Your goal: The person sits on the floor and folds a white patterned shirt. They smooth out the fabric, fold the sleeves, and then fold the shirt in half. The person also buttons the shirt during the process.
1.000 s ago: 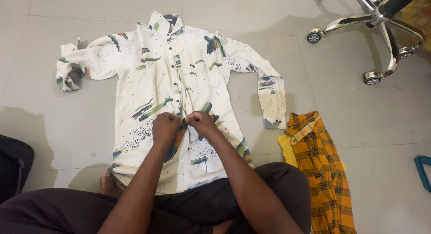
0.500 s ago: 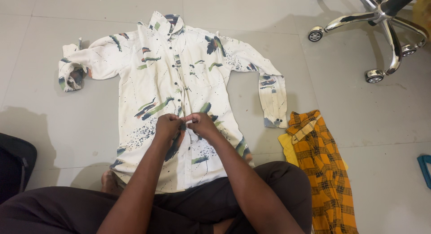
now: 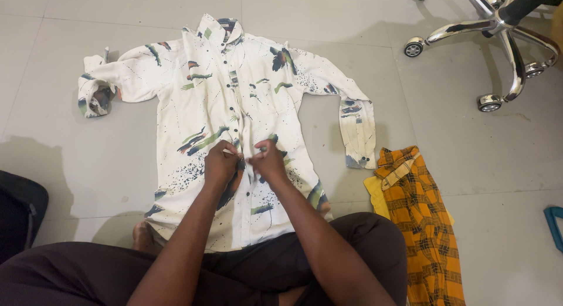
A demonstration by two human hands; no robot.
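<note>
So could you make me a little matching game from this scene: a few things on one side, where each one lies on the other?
Things:
1. white shirt
2. orange checked cloth
3. chair base
4. left hand

Places:
A. top right corner
B. spread flat in the middle of the floor
C. at the shirt's button strip
D. right of the shirt's hem

Pairs: 1-B, 2-D, 3-A, 4-C

Your two arms are bare from the bottom edge of the view up to the hands, with no sleeves, watch, bracelet or rings showing. Your left hand [image 3: 220, 164] and right hand [image 3: 269, 161] wear no gloves. At six o'clock you wear dark, plain, soft-cloth trousers [image 3: 363, 241], creased over the knees.
</note>
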